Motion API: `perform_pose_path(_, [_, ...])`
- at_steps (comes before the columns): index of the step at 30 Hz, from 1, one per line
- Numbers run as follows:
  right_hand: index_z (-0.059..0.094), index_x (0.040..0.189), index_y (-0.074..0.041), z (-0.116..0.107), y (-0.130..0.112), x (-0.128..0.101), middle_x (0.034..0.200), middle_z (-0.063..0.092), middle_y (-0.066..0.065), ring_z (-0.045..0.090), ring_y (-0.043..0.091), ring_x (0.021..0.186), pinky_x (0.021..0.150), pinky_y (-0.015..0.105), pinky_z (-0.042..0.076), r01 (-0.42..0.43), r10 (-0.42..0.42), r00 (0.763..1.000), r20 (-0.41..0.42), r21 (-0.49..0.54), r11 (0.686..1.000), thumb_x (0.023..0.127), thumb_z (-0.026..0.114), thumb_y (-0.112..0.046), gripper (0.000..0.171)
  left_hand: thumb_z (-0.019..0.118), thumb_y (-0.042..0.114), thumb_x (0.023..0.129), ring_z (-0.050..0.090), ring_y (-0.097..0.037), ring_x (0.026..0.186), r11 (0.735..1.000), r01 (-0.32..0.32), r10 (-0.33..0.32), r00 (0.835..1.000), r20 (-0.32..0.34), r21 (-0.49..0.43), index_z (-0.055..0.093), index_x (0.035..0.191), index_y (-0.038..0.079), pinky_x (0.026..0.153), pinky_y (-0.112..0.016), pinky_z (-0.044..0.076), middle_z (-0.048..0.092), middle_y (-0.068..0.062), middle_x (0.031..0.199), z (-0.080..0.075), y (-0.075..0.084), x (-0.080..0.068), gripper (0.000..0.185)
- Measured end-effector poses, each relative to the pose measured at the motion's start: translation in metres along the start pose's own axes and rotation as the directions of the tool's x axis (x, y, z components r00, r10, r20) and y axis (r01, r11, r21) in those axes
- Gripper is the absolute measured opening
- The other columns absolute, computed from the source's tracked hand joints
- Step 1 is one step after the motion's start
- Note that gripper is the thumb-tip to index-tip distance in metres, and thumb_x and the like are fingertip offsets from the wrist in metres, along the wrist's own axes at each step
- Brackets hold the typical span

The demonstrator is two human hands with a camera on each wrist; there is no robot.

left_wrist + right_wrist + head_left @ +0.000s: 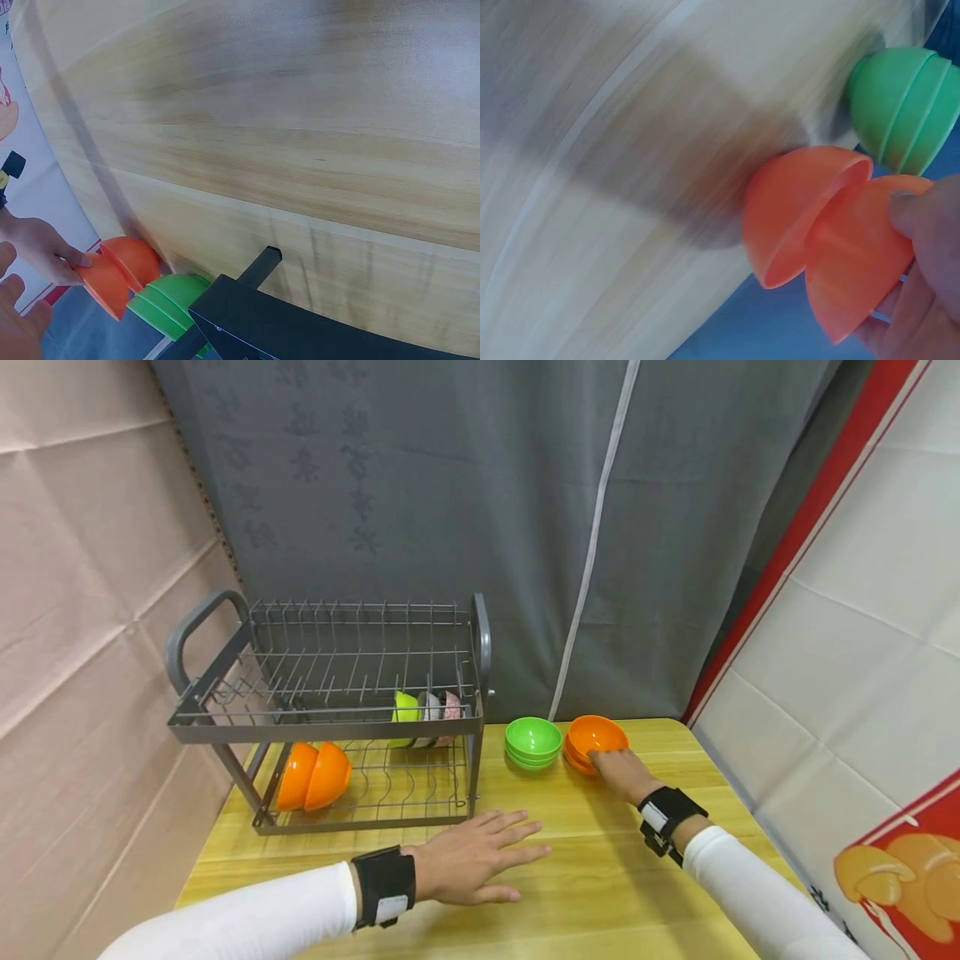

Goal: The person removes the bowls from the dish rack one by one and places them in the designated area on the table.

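My right hand [621, 772] pinches the rim of an orange bowl [859, 251], the thumb on its outer wall and the fingers reaching inside. That bowl is tilted away from a second orange bowl [784, 206] just below it on the table. Directly left of them stands a stack of green bowls [533, 739]. My left hand [474, 860] hovers over the table's front middle, palm down and fingers spread, holding nothing. In the left wrist view, part of that hand shows at the left edge.
A dark two-tier dish rack [330, 731] stands at the back left. On its lower tier, two orange bowls [327, 777] lean on edge at the left; yellow-green, grey and pink bowls [452, 707] stand at the right. A grey curtain [420, 510] hangs behind.
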State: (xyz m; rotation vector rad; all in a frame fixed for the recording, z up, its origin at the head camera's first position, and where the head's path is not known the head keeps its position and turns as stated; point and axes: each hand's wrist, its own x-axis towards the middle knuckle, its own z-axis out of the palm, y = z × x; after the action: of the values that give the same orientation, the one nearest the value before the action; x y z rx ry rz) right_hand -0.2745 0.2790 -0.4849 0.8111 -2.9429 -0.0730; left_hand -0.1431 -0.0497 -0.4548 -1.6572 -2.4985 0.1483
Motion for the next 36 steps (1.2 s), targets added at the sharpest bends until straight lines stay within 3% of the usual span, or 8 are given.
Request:
perform_pose_path(15, [0.063, 0.088, -0.005, 0.019, 0.009, 0.012, 0.069, 0.056, 0.005, 0.054, 0.021, 0.061, 0.059, 0.039, 0.05, -0.041, 0.037, 0.998, 0.055, 0.062, 0.997, 0.09, 0.06, 0.005, 0.011, 0.035, 0.061, 0.104, 0.033, -0.025, 0.154, 1.0, 0.0, 0.0, 1.0, -0.016, 0.017, 0.025, 0.162, 0.028, 0.124, -0.041, 0.034, 0.027, -0.006, 0.168, -0.001, 0.0, 0.0, 0.068])
perform_pose_path(24, [0.068, 0.094, -0.004, 0.023, 0.009, 0.02, 0.077, 0.068, 0.01, 0.066, 0.028, 0.071, 0.073, 0.048, 0.058, -0.09, 0.083, 0.987, 0.139, 0.04, 0.995, 0.091, 0.063, 0.003, 0.009, 0.032, 0.06, 0.105, 0.03, -0.023, 0.155, 0.999, -0.024, 0.025, 0.999, -0.028, 0.042, 0.027, 0.161, 0.027, 0.125, -0.039, 0.034, 0.029, -0.005, 0.168, -0.003, 0.002, 0.006, 0.066])
perform_pose_path(31, [0.069, 0.111, -0.001, 0.024, 0.011, 0.021, 0.1, 0.075, 0.018, 0.07, 0.038, 0.098, 0.099, 0.06, 0.052, -0.12, 0.111, 0.978, 0.176, 0.039, 0.992, 0.096, 0.063, -0.008, 0.018, 0.03, 0.06, 0.106, 0.03, -0.023, 0.155, 0.999, -0.023, 0.024, 1.0, -0.02, 0.036, 0.027, 0.162, 0.027, 0.126, -0.038, 0.032, 0.029, -0.005, 0.168, -0.004, 0.003, 0.006, 0.065])
perform_pose_path(36, [0.054, 0.141, 0.001, 0.021, 0.012, 0.02, 0.141, 0.058, 0.027, 0.049, 0.048, 0.135, 0.115, 0.065, 0.036, -0.137, 0.12, 0.975, 0.185, 0.087, 0.987, 0.099, 0.064, -0.029, 0.053, 0.033, 0.06, 0.105, 0.031, -0.024, 0.155, 1.0, -0.018, 0.018, 1.0, -0.013, 0.022, 0.026, 0.162, 0.027, 0.126, -0.039, 0.031, 0.028, -0.005, 0.168, -0.005, 0.002, 0.005, 0.066])
